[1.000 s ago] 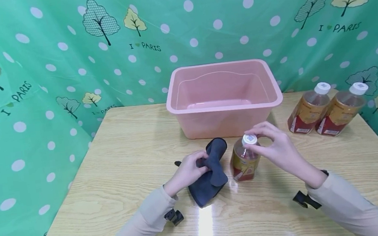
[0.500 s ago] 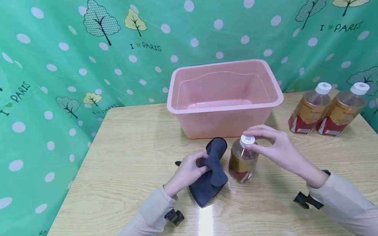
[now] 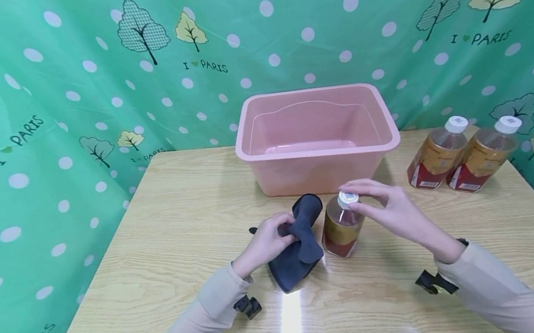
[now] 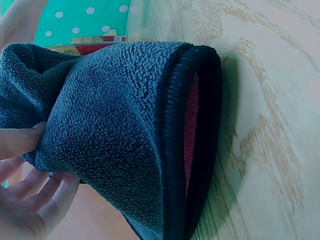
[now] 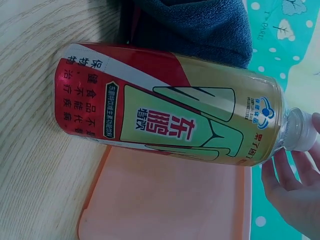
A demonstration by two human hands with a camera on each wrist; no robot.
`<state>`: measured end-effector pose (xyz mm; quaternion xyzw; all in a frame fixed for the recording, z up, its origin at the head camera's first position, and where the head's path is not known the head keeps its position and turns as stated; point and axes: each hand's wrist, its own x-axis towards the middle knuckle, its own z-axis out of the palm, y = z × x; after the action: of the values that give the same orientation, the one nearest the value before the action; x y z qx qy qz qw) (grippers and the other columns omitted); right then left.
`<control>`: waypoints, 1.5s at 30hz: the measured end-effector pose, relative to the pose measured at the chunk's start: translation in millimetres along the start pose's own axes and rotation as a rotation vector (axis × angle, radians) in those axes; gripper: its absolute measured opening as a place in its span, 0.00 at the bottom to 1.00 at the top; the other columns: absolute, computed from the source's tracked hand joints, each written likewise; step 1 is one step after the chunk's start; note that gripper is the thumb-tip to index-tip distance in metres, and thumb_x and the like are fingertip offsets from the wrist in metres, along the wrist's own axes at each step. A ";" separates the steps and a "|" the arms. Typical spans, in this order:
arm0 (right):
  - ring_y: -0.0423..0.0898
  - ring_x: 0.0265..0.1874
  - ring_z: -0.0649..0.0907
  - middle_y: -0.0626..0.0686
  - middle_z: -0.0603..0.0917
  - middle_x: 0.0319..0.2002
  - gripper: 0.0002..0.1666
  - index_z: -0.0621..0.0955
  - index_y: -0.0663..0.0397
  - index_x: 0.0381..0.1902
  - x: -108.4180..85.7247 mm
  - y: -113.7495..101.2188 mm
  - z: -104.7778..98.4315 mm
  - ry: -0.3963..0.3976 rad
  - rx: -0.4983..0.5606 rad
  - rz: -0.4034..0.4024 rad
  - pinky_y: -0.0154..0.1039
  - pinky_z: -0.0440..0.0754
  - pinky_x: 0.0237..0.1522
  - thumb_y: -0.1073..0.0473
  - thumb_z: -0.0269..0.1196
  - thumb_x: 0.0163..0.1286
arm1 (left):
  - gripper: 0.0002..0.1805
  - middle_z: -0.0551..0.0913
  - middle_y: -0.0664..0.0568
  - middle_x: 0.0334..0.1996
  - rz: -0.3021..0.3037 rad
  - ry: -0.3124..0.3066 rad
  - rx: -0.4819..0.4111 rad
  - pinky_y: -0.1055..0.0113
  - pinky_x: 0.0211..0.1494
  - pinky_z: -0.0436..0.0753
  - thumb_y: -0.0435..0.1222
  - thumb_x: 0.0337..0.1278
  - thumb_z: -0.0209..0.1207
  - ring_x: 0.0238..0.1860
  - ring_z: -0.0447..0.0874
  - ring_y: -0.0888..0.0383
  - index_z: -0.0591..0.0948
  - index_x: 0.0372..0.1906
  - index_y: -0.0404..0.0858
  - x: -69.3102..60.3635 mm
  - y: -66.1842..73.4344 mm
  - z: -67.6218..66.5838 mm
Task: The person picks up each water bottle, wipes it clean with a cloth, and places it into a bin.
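My left hand point(image 3: 267, 239) pinches a bunched dark blue-grey towel point(image 4: 115, 120) on the table, its fleecy nap and dark bound edge plain in the left wrist view. Just right of the towel stands a plastic drink bottle point(image 5: 170, 110) with a gold and red label and a white cap point(image 3: 348, 198). Thumb and fingers of my right hand point(image 3: 388, 208) hold that cap from the right side. The bottle is upright, its base on or very near the wood; the head view does not settle which.
A pink plastic bin point(image 3: 321, 174) stands behind the towel and bottle. At the back right are two similar capped bottles, a nearer one point(image 3: 434, 157) and one by the corner point(image 3: 483, 157). Green patterned curtain point(image 3: 213, 25) hangs around the wooden table point(image 3: 166, 231).
The held bottle has shifted slightly left towards the towel and turned, so a different side of its label faces the head camera. My right hand moved with it; the left hand barely moved.
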<state>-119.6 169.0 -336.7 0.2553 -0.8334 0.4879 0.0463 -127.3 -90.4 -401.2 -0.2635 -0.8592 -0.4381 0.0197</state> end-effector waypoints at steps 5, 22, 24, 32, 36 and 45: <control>0.32 0.51 0.71 0.51 0.76 0.51 0.20 0.76 0.54 0.51 0.5 2.7 -0.9 -0.035 -0.020 -0.034 0.23 0.68 0.47 0.63 0.59 0.59 | 0.11 0.79 0.45 0.36 0.008 0.006 0.006 0.69 0.39 0.76 0.22 0.36 0.60 0.35 0.77 0.55 0.77 0.32 0.32 0.3 1.2 -0.7; 0.33 0.56 0.67 0.50 0.72 0.55 0.21 0.73 0.52 0.55 3.6 7.2 -3.0 -0.143 0.001 -0.086 0.24 0.68 0.49 0.64 0.55 0.63 | 0.09 0.78 0.46 0.32 0.036 0.029 -0.044 0.73 0.31 0.76 0.23 0.40 0.59 0.32 0.75 0.55 0.77 0.33 0.32 14.1 23.4 -9.1; 0.33 0.55 0.68 0.51 0.73 0.55 0.21 0.73 0.54 0.55 4.1 7.8 -2.8 -0.143 0.005 -0.099 0.24 0.68 0.49 0.64 0.55 0.62 | 0.09 0.78 0.46 0.32 0.039 0.032 -0.038 0.73 0.31 0.75 0.24 0.40 0.59 0.32 0.75 0.55 0.77 0.33 0.32 15.5 26.9 -9.3; 0.32 0.56 0.67 0.50 0.72 0.55 0.21 0.73 0.50 0.55 3.4 9.2 -2.9 -0.149 0.004 -0.075 0.27 0.70 0.49 0.63 0.54 0.63 | 0.10 0.78 0.46 0.33 0.066 0.048 -0.001 0.73 0.31 0.76 0.24 0.40 0.60 0.33 0.76 0.55 0.77 0.33 0.33 19.9 38.2 -6.7; 0.33 0.57 0.67 0.51 0.73 0.55 0.20 0.74 0.52 0.54 3.3 9.8 -1.9 -0.138 0.021 -0.085 0.28 0.70 0.50 0.65 0.53 0.63 | 0.09 0.78 0.47 0.34 0.093 0.043 0.030 0.72 0.35 0.76 0.25 0.42 0.59 0.35 0.76 0.56 0.77 0.35 0.33 21.6 40.1 -3.2; 0.34 0.54 0.69 0.54 0.74 0.53 0.19 0.75 0.56 0.52 3.7 9.2 -0.8 -0.118 0.077 -0.106 0.26 0.70 0.47 0.69 0.54 0.61 | 0.10 0.77 0.46 0.34 0.148 0.054 0.042 0.71 0.40 0.76 0.24 0.42 0.59 0.37 0.77 0.56 0.77 0.35 0.32 22.9 38.3 1.9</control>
<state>-127.3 171.9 -342.4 0.3289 -0.8005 0.5008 0.0132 -128.6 -60.7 -367.9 -0.3139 -0.8455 -0.4243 0.0808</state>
